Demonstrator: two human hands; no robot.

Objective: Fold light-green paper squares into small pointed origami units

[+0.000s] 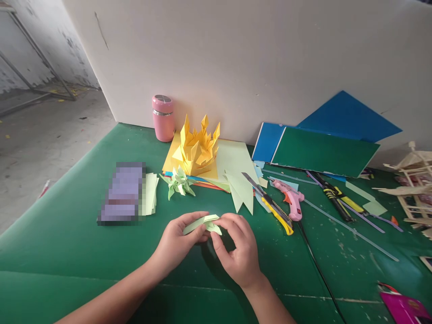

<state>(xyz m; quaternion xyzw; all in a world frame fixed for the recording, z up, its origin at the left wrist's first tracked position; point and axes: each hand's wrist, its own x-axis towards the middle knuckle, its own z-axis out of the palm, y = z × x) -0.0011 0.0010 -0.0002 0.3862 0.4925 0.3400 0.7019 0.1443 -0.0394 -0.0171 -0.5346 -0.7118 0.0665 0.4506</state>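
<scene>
Between my two hands is a small folded strip of pale green paper (209, 219), raised a little above the table. My left hand (178, 236) pinches its left end between thumb and fingers. At its right end, the thumb and fingertips of my right hand (238, 252) close on the paper. Just beyond my hands sits a pale green origami flower (178, 182), and behind it a yellow folded-paper crown shape (197, 153) stands on stacked coloured sheets. To the left, a few pale green paper slips (150, 194) lie beside a blurred phone-like object (123, 191).
On the green table (84, 252), a yellow utility knife (275, 211) and a pink glue gun (292, 200) with a black cord lie to the right. A pink flask (164, 119) stands by the wall. Blue and green boards (327, 150) lean there, near wire cutters (332, 195) and a wooden model (416, 184).
</scene>
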